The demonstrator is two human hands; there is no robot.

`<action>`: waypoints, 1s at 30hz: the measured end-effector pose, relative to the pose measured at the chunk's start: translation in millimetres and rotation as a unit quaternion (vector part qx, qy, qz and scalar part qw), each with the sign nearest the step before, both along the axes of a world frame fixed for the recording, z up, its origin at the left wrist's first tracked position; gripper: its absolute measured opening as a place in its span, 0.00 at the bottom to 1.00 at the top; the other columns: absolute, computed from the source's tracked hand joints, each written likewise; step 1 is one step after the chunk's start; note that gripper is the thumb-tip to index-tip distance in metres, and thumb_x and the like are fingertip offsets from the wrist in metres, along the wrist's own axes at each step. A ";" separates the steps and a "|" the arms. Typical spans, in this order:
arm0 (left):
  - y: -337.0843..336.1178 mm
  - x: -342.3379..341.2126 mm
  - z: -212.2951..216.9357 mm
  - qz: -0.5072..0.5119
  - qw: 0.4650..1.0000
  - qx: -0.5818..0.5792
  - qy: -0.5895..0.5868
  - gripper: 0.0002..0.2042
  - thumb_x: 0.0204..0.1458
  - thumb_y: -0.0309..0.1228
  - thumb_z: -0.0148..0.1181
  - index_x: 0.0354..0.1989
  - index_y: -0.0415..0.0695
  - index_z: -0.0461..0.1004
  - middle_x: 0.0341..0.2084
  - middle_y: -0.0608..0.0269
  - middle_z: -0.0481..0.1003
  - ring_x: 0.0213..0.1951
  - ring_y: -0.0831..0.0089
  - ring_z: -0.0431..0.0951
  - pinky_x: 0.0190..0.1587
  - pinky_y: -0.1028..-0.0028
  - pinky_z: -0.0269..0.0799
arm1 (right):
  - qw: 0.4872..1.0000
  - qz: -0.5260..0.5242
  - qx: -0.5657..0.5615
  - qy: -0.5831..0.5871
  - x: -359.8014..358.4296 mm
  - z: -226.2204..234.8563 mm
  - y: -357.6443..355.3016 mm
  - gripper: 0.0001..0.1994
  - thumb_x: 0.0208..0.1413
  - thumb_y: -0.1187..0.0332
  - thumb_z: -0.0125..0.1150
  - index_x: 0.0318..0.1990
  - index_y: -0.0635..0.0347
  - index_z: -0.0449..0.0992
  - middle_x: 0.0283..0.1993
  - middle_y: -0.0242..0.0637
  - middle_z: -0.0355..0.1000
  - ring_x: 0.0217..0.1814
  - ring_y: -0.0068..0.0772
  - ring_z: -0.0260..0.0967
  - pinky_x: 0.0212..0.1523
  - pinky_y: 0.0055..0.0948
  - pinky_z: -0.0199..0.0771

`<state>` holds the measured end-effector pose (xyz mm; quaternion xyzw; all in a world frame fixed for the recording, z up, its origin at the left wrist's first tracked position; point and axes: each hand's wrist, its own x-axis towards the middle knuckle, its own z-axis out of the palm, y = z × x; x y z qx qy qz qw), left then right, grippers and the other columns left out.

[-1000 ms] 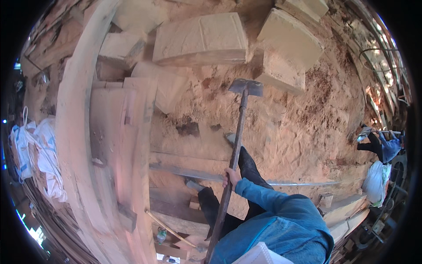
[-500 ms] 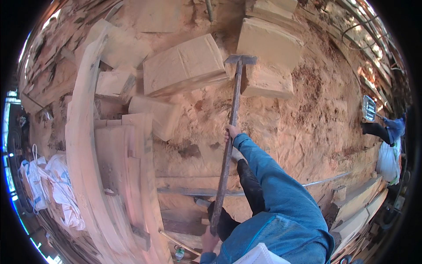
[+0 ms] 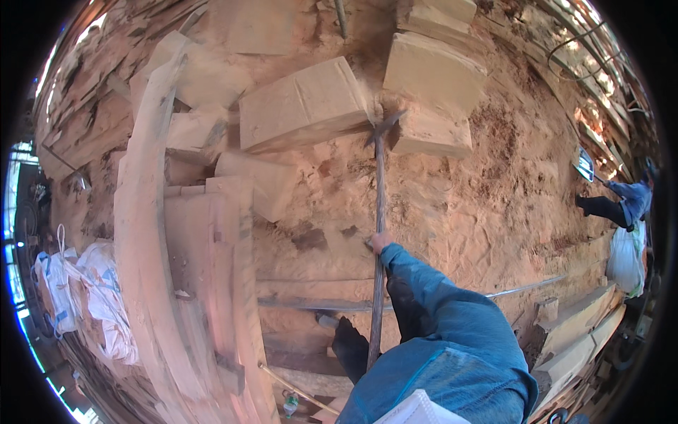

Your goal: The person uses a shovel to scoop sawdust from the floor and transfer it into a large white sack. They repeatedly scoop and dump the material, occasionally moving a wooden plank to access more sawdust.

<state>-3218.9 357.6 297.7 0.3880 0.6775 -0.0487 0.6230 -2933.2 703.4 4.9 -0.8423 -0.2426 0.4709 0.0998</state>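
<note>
My right hand point(image 3: 382, 242) is closed around the long wooden handle of a hoe point(image 3: 380, 191). The shaft runs from my waist straight forward, passing between my legs. Its broad metal blade point(image 3: 386, 127), now tilted, sits in the gap between two big dusty wooden blocks: a left block point(image 3: 304, 106) and a right block point(image 3: 432, 131). My left hand is hidden at the lower edge, behind the blue jacket point(image 3: 452, 367). Reddish sawdust covers the ground around the blade.
Long planks point(image 3: 141, 212) are stacked at the left, beside white sacks point(image 3: 99, 304). A metal rail point(image 3: 332, 306) crosses near my feet. At the far right another person point(image 3: 632, 201) holds a shovel point(image 3: 585, 165). Timber point(image 3: 575, 325) lies at the lower right.
The hoe has come back toward me, its blade turning to a slant and its shaft becoming nearly upright in view. My right hand moved nearer; my left hand dropped out of sight.
</note>
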 end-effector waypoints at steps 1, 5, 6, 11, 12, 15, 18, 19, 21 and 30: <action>-1.6 -4.0 5.6 -0.004 1.000 -0.007 0.024 0.18 0.47 0.37 0.60 0.46 0.49 0.68 0.36 0.47 0.76 0.39 0.46 0.76 0.38 0.57 0.70 | 1.000 0.008 -0.014 -0.026 -15.1 -2.4 -21.5 0.18 0.47 0.61 0.58 0.37 0.71 0.77 0.38 0.63 0.73 0.45 0.59 0.73 0.45 0.44 0.74; -2.1 -21.0 25.3 -0.010 0.997 -0.008 0.081 0.18 0.46 0.37 0.60 0.47 0.49 0.68 0.36 0.47 0.76 0.39 0.46 0.76 0.38 0.56 0.70 | 0.999 -0.006 -0.029 0.042 -60.3 13.0 -78.5 0.15 0.51 0.64 0.55 0.27 0.72 0.73 0.20 0.51 0.71 0.21 0.48 0.74 0.23 0.43 0.75; -1.9 -24.1 28.2 -0.010 0.996 -0.009 0.092 0.18 0.46 0.38 0.60 0.47 0.49 0.68 0.36 0.47 0.76 0.39 0.46 0.76 0.38 0.56 0.70 | 0.993 -0.046 -0.034 0.105 -67.6 21.3 -84.1 0.14 0.51 0.65 0.55 0.27 0.71 0.71 0.19 0.49 0.70 0.19 0.47 0.72 0.21 0.43 0.74; -2.5 -35.8 37.9 -0.016 0.992 -0.015 0.126 0.19 0.46 0.38 0.60 0.47 0.50 0.68 0.36 0.48 0.76 0.39 0.46 0.76 0.38 0.56 0.70 | 0.958 -0.167 -0.099 0.212 -68.2 80.3 -107.6 0.09 0.53 0.70 0.55 0.25 0.66 0.66 0.16 0.41 0.63 0.13 0.39 0.63 0.16 0.42 0.70; -2.0 -37.2 39.4 -0.016 0.991 -0.017 0.131 0.19 0.46 0.38 0.60 0.47 0.50 0.68 0.36 0.48 0.76 0.39 0.46 0.76 0.38 0.56 0.70 | 0.942 -0.207 -0.078 0.253 -65.2 91.1 -105.7 0.09 0.53 0.70 0.55 0.25 0.64 0.65 0.16 0.39 0.62 0.13 0.38 0.62 0.17 0.42 0.69; 2.7 -38.5 42.8 -0.027 0.989 -0.022 0.143 0.19 0.46 0.38 0.60 0.47 0.50 0.68 0.36 0.48 0.76 0.39 0.46 0.76 0.37 0.56 0.70 | 0.873 -0.327 -0.076 0.354 -52.5 119.7 -94.9 0.08 0.53 0.68 0.55 0.26 0.59 0.64 0.16 0.35 0.60 0.14 0.35 0.60 0.18 0.41 0.67; 8.9 -39.9 49.2 -0.042 0.986 -0.029 0.158 0.19 0.46 0.39 0.60 0.47 0.50 0.68 0.36 0.48 0.76 0.39 0.46 0.76 0.37 0.56 0.70 | 0.800 -0.382 -0.085 0.456 -45.6 141.9 -82.0 0.09 0.52 0.66 0.56 0.26 0.54 0.63 0.15 0.33 0.57 0.13 0.33 0.58 0.18 0.39 0.65; 10.9 -40.4 52.0 -0.046 0.985 -0.031 0.164 0.19 0.46 0.39 0.60 0.47 0.50 0.68 0.36 0.48 0.76 0.39 0.46 0.76 0.37 0.56 0.70 | 0.788 -0.387 -0.088 0.471 -44.9 148.0 -78.8 0.09 0.53 0.65 0.56 0.26 0.54 0.63 0.15 0.33 0.57 0.14 0.32 0.57 0.19 0.38 0.65; 13.8 -41.5 59.0 -0.054 0.983 -0.033 0.174 0.19 0.46 0.39 0.60 0.47 0.50 0.68 0.36 0.48 0.76 0.39 0.46 0.76 0.37 0.56 0.70 | 0.767 -0.392 -0.094 0.499 -46.3 159.3 -75.6 0.10 0.53 0.64 0.56 0.26 0.53 0.62 0.15 0.32 0.56 0.14 0.31 0.56 0.20 0.36 0.64; 58.2 -10.7 72.2 -0.085 0.979 0.036 0.183 0.20 0.45 0.40 0.60 0.47 0.51 0.68 0.37 0.48 0.76 0.39 0.46 0.77 0.37 0.56 0.70 | 0.744 -0.403 0.019 0.532 18.4 166.6 -11.1 0.13 0.54 0.61 0.57 0.25 0.51 0.60 0.15 0.30 0.54 0.15 0.30 0.55 0.20 0.33 0.62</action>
